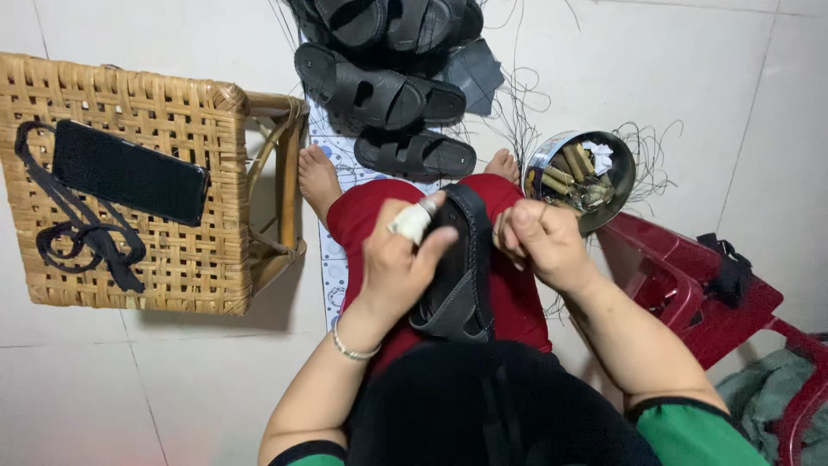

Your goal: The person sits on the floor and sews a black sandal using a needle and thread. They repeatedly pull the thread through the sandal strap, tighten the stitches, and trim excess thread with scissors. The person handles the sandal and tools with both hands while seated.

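Observation:
A black sandal (459,267) rests on my lap, across my red trousers (517,293). My left hand (398,259) grips its left side; the forefinger wears a white wrap and the wrist a thin bracelet. My right hand (542,244) is closed at the sandal's right edge, fingers pinched together as if on a needle or thread too fine to make out. Both of my bare feet (317,177) stand on the floor beyond my knees.
More black sandals (379,91) lie in a heap ahead, with loose threads around. A round metal tin (582,177) of spools stands on a red plastic stool (690,285) at the right. The wicker stool (172,250) on the left carries a dark phone (129,171) and black straps (78,233).

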